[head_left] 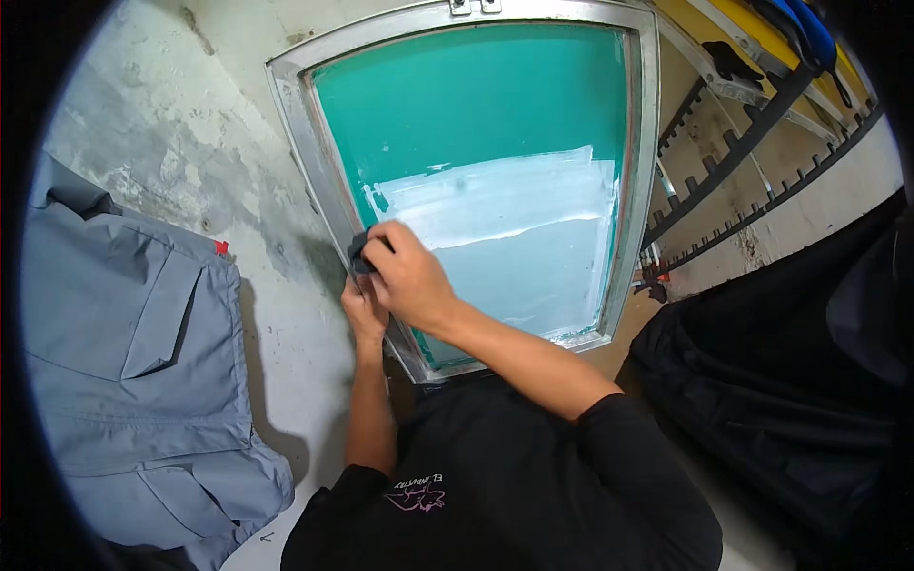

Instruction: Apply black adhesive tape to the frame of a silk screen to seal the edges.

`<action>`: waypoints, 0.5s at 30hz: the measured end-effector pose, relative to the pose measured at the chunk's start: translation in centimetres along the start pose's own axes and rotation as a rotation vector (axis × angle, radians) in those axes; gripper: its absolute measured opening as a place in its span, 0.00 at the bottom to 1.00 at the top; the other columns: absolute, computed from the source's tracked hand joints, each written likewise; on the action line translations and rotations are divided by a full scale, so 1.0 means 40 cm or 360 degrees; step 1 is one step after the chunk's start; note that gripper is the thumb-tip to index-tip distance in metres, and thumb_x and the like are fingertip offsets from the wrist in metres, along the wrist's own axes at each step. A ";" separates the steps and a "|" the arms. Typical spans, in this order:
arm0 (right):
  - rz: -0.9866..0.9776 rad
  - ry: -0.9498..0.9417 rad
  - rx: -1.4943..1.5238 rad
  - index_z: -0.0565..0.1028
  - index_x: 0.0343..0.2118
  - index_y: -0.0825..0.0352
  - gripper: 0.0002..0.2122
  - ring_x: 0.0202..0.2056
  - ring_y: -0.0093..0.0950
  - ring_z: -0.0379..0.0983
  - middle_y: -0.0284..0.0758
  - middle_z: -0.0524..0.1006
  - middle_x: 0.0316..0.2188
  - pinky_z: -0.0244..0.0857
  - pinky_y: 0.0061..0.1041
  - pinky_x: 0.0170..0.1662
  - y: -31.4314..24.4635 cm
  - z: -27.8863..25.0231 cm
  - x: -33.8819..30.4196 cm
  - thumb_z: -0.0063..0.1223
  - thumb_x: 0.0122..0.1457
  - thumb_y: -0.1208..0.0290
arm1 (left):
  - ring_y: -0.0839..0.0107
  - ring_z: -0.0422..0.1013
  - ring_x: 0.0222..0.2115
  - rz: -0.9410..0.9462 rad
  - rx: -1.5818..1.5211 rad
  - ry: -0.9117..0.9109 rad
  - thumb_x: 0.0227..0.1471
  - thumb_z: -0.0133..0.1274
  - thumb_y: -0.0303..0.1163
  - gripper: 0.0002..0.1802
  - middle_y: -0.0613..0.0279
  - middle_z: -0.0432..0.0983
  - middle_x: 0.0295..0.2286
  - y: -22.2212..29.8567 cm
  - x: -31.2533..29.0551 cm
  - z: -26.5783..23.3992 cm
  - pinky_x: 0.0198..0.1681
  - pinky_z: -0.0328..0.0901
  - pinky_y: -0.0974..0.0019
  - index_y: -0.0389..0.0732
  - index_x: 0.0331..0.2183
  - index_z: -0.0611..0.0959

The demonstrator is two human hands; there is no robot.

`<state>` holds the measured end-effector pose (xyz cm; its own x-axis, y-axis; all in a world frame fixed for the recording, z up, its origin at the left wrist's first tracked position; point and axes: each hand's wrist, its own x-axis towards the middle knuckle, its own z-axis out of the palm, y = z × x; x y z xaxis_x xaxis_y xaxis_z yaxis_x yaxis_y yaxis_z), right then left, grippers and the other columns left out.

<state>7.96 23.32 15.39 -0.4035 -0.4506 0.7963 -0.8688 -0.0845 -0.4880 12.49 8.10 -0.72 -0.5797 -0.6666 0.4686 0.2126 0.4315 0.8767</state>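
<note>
It seems best to keep the dark tool (359, 251) steady and off the pale paste (505, 271), so the paste stays smooth. The right hand (409, 281) grasps the tool with its fingers curled tight, and just below it the left hand (365, 311) is curled too, though one cannot tell what it holds. Both are over the frame's (311, 157) left bar, with the paste to their right and the bare green screen (486, 95) farther up.

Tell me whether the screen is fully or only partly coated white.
Only partly: the white layer spans much of the lower part of the screen, while the upper part shows green.
</note>
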 end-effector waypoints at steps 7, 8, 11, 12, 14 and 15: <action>0.0263 -0.0301 0.0058 0.72 0.38 0.68 0.12 0.42 0.49 0.72 0.44 0.71 0.39 0.70 0.43 0.42 0.035 0.049 -0.209 0.60 0.50 0.81 | 0.75 0.66 0.30 -0.0034 -0.0213 0.0085 0.68 0.46 0.56 0.28 0.65 0.75 0.29 -0.003 -0.029 -0.006 0.35 0.65 0.64 0.37 0.36 0.78; 0.0295 -0.0395 0.0078 0.72 0.38 0.68 0.12 0.42 0.49 0.72 0.44 0.71 0.39 0.70 0.43 0.42 0.038 0.048 -0.237 0.60 0.51 0.81 | 0.71 0.69 0.32 -0.0104 -0.0082 0.0088 0.67 0.45 0.60 0.33 0.61 0.77 0.31 -0.002 -0.028 -0.013 0.38 0.67 0.63 0.34 0.40 0.78; 0.0389 -0.0708 0.0063 0.73 0.38 0.68 0.12 0.40 0.50 0.74 0.44 0.71 0.39 0.71 0.44 0.41 0.054 0.050 -0.322 0.59 0.50 0.81 | 0.68 0.72 0.37 -0.0126 -0.0030 0.0104 0.64 0.47 0.64 0.40 0.56 0.79 0.37 0.001 -0.028 -0.014 0.43 0.68 0.62 0.29 0.47 0.77; 0.0372 -0.0888 0.0017 0.73 0.39 0.68 0.12 0.40 0.50 0.75 0.44 0.72 0.40 0.72 0.44 0.41 0.061 0.053 -0.351 0.59 0.50 0.81 | 0.69 0.73 0.39 -0.0001 -0.0062 0.0099 0.63 0.52 0.59 0.36 0.57 0.80 0.39 0.004 -0.027 -0.013 0.46 0.68 0.63 0.29 0.48 0.78; 0.0402 -0.1048 0.0012 0.74 0.39 0.68 0.12 0.40 0.49 0.76 0.44 0.73 0.39 0.73 0.44 0.41 0.081 0.059 -0.405 0.58 0.49 0.80 | 0.69 0.73 0.41 0.0112 -0.0101 0.0068 0.63 0.56 0.54 0.33 0.57 0.80 0.40 0.011 -0.026 -0.011 0.48 0.68 0.63 0.29 0.49 0.78; 0.0369 -0.1266 0.0044 0.76 0.38 0.68 0.12 0.41 0.49 0.76 0.45 0.74 0.38 0.73 0.44 0.42 0.093 0.061 -0.430 0.58 0.49 0.80 | 0.69 0.73 0.42 0.0044 -0.0207 0.0035 0.61 0.60 0.47 0.29 0.58 0.80 0.42 0.016 -0.025 -0.011 0.49 0.67 0.64 0.29 0.49 0.78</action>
<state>12.37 28.59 -0.98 -0.2389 -0.9525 0.1887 -0.7768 0.0709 -0.6258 13.56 8.79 -0.57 -0.5551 -0.6692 0.4939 0.3293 0.3685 0.8693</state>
